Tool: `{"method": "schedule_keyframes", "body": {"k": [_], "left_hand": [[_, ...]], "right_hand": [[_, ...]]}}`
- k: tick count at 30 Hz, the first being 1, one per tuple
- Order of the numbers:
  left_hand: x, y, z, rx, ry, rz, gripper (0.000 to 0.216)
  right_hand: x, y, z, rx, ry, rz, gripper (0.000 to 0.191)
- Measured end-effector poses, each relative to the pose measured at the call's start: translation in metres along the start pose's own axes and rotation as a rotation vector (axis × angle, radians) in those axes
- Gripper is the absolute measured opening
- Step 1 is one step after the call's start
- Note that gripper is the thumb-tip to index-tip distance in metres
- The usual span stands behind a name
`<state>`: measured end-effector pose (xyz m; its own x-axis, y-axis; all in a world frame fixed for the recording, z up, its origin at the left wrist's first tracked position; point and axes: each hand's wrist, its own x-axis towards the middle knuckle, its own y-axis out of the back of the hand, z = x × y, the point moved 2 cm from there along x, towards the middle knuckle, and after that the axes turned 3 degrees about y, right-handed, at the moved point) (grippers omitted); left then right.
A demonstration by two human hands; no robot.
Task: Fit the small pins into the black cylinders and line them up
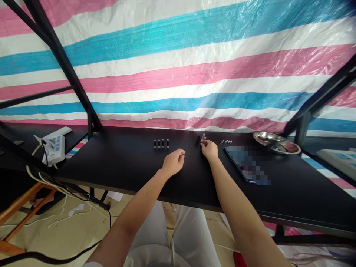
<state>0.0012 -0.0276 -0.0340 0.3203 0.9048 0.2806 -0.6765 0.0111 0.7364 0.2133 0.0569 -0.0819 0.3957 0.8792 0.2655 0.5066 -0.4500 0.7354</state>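
My right hand (209, 150) is at the far middle of the black table, its fingertips pinched together at a small clear piece (203, 137). Just left of those fingers lie small black cylindrical pieces (198, 140). My left hand (174, 162) hovers over or rests on the table nearer to me, thumb and forefinger apart, with nothing visible between them. Beyond it, several small black tubes with pale lower ends (162, 143) stand in a row. Several small shiny pieces (226, 141) lie to the right of my right hand.
A phone (240, 165), partly blurred out, lies right of my right forearm. A round steel dish (292, 149) sits at the back right. The black table (111, 163) has metal frame posts at both ends. A white power strip (55, 146) and cables are at the left.
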Motion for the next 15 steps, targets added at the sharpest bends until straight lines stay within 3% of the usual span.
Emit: {"method": "schedule_keyframes", "body": {"k": [8,15], "left_hand": [[0.007,0.006,-0.011,0.07,0.237,0.201,0.042],[0.015,0.006,-0.026,0.095,0.327,0.24,0.054]], "right_hand": [[0.003,-0.008,0.003,-0.118,0.0,0.018,0.022],[-0.017,0.005,-0.002,-0.167,0.02,0.002,0.025]]}}
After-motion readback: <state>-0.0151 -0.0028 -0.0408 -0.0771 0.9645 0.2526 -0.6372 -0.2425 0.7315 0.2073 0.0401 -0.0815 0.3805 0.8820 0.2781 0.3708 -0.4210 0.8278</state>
